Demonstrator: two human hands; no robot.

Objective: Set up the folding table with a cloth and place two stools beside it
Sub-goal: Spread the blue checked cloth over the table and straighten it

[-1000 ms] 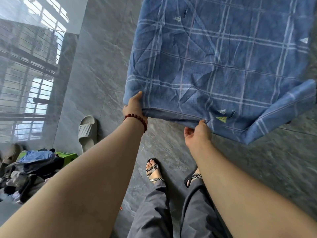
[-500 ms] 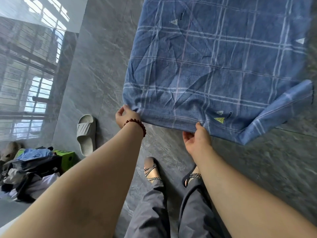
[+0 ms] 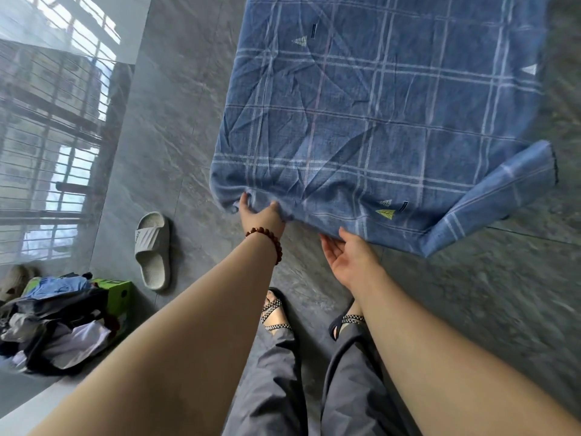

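Note:
A blue checked cloth (image 3: 377, 114) lies spread over the folding table, which it hides completely. Its near hem hangs over the table's front edge and one corner flap (image 3: 490, 199) droops at the right. My left hand (image 3: 261, 212), with a bead bracelet on the wrist, pinches the hem near the cloth's near left corner. My right hand (image 3: 349, 256) is under the hem a little to the right, palm up, fingers relaxed and just touching the fabric. No stool is in view.
Grey tiled floor (image 3: 176, 127) surrounds the table. A pale slipper (image 3: 152, 247) lies on the floor to the left. A green box (image 3: 118, 297) and a heap of clothes (image 3: 53, 325) sit at the lower left, beside a glass wall. My sandalled feet stand just before the table.
My left hand slid left along the hem to the cloth's corner and pinched it. My right hand let go of the hem and opened, palm up, beneath it.

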